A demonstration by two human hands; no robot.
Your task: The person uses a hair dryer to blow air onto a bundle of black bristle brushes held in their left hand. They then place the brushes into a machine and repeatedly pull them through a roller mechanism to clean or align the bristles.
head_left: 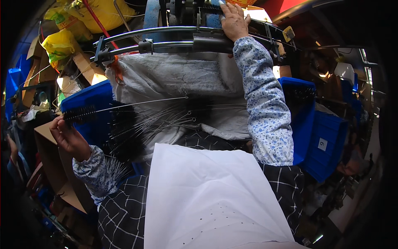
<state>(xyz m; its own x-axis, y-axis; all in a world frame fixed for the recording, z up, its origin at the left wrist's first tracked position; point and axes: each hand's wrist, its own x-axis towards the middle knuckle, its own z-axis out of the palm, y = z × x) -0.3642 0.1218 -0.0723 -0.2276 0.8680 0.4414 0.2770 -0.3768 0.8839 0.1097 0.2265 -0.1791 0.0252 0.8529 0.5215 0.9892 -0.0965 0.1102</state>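
My left hand (71, 140), at the left, pinches a bottle brush by its bristled end. The brush has black bristles (78, 113) and a long twisted wire stem (141, 102) that reaches right to a small loop. My right hand (235, 21) rests with fingers spread on the machine (186, 31) at the top. Its fingertips are close to a strip of black bristles (209, 7); contact there is hard to make out. Below the left brush lies a pile of similar brushes (124, 128), their looped wire ends fanning to the right.
A white woven sheet (166, 74) hangs below the machine's rails. Blue bins stand at the left (89, 96) and the right (298, 118), with a cardboard box (68, 174) at the lower left. Yellow bags (60, 45) are at the upper left. White cloth (207, 186) covers my lap.
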